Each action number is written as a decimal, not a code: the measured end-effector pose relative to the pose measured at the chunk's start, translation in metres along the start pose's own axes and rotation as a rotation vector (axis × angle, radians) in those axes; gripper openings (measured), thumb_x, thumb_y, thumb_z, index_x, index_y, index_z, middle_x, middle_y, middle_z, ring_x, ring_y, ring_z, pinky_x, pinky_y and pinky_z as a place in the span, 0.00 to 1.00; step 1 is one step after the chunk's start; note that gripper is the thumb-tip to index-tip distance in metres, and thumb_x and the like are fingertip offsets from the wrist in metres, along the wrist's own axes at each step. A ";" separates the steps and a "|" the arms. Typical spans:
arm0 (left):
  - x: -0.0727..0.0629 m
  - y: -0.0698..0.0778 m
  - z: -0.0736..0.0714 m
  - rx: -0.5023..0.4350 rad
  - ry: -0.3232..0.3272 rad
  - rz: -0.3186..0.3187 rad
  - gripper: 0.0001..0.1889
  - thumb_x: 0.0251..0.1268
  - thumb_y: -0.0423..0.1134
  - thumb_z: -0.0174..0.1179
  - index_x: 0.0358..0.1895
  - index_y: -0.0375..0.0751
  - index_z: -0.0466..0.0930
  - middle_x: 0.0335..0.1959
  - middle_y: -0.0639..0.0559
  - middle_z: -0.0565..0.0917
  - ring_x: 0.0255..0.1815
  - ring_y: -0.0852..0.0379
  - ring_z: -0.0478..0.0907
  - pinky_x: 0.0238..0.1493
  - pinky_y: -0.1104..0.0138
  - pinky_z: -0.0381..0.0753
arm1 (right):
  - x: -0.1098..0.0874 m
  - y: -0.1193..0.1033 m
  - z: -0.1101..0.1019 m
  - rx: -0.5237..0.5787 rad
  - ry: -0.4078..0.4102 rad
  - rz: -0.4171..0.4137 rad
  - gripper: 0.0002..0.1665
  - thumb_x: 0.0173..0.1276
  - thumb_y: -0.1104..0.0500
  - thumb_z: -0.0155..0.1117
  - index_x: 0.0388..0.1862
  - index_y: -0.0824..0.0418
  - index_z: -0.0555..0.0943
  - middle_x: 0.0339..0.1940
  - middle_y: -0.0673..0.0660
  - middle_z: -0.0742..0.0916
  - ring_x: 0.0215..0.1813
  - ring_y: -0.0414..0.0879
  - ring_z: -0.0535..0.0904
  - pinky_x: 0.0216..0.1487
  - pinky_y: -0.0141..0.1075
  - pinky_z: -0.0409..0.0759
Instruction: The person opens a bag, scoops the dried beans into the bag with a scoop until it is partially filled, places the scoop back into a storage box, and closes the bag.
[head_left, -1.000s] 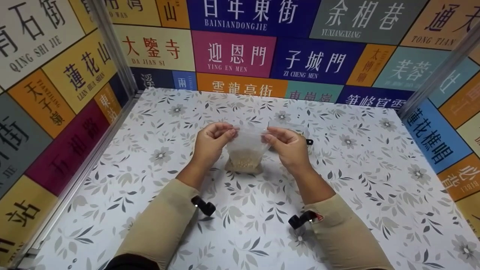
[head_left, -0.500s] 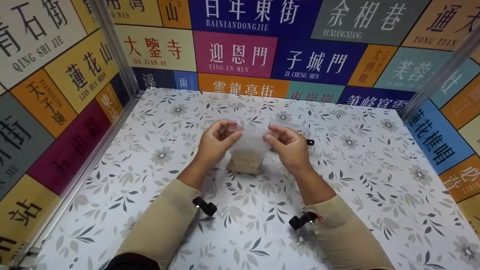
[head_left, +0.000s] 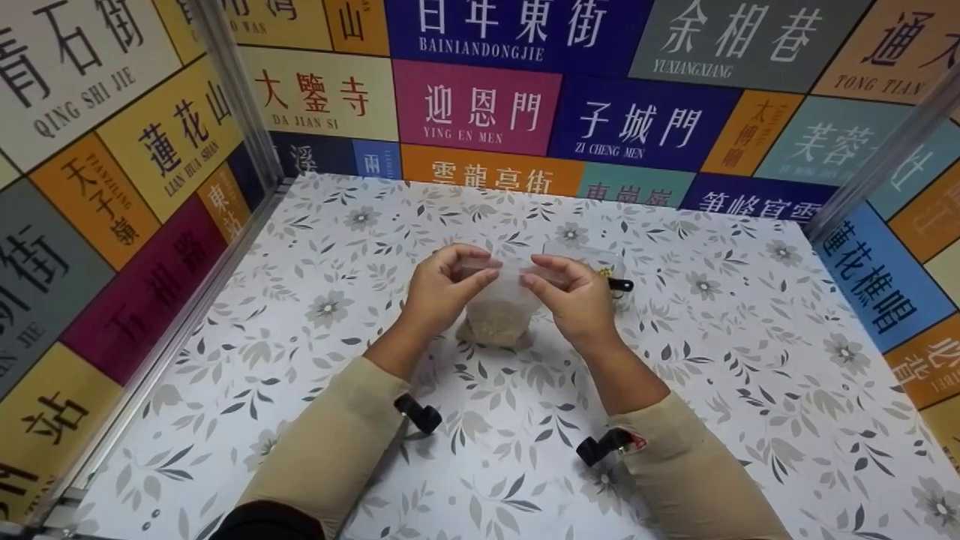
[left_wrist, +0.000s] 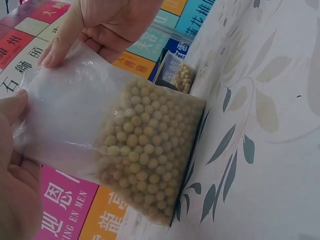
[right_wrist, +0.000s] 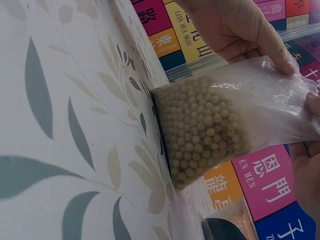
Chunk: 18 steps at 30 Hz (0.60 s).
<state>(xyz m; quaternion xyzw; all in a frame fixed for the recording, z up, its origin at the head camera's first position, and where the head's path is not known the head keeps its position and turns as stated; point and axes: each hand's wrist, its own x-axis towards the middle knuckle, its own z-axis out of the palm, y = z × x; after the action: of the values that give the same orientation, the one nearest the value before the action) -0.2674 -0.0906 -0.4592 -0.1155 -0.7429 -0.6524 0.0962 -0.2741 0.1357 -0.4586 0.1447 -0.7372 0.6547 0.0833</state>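
Observation:
A clear plastic bag (head_left: 499,311) stands upright on the table, its lower half filled with round, pale yellow beans (left_wrist: 145,145) that look like soybeans. At the bag's top edge, my left hand (head_left: 442,289) pinches one side between thumb and fingers. My right hand (head_left: 577,300) pinches the opposite side, with a small gap between the two thumbs. In the right wrist view, the bag's upper part (right_wrist: 270,100) is slack and hazy and holds no beans. Whether its mouth is sealed, I cannot tell.
Behind my right hand sits a clear container (head_left: 581,253), partly hidden, with beans (left_wrist: 184,78) showing inside. A black handle end (head_left: 621,285) sticks out beside it. The flower-patterned table (head_left: 337,300) is bordered by sign-covered walls (head_left: 476,105) at the back and sides.
My left hand has shifted to the right along the bag's top, so both hands are now closer together. The bag stays standing at nearly the same spot.

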 end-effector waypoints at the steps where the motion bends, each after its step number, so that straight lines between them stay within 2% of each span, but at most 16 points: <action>1: 0.000 0.000 0.000 0.008 0.006 -0.002 0.18 0.69 0.46 0.74 0.57 0.45 0.86 0.50 0.59 0.94 0.49 0.59 0.91 0.54 0.67 0.90 | 0.000 0.000 0.000 -0.004 0.006 0.002 0.21 0.68 0.53 0.80 0.58 0.56 0.89 0.50 0.57 0.95 0.52 0.44 0.93 0.55 0.32 0.91; 9: 0.000 -0.001 0.001 0.009 0.023 0.013 0.19 0.67 0.46 0.75 0.54 0.39 0.87 0.47 0.57 0.95 0.48 0.59 0.93 0.54 0.66 0.92 | -0.001 -0.001 0.001 -0.020 0.020 0.003 0.20 0.69 0.52 0.79 0.56 0.56 0.90 0.47 0.56 0.96 0.49 0.44 0.94 0.52 0.32 0.91; 18: -0.001 0.000 0.002 0.024 0.022 0.048 0.13 0.68 0.47 0.75 0.51 0.50 0.88 0.45 0.58 0.95 0.46 0.59 0.93 0.53 0.66 0.92 | -0.002 -0.001 0.003 0.029 0.033 -0.025 0.17 0.69 0.58 0.79 0.54 0.62 0.90 0.46 0.58 0.95 0.47 0.44 0.94 0.53 0.33 0.92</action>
<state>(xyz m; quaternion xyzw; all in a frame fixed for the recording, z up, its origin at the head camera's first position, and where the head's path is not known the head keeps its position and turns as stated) -0.2664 -0.0889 -0.4597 -0.1249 -0.7466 -0.6421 0.1214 -0.2718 0.1327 -0.4581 0.1444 -0.7244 0.6664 0.1017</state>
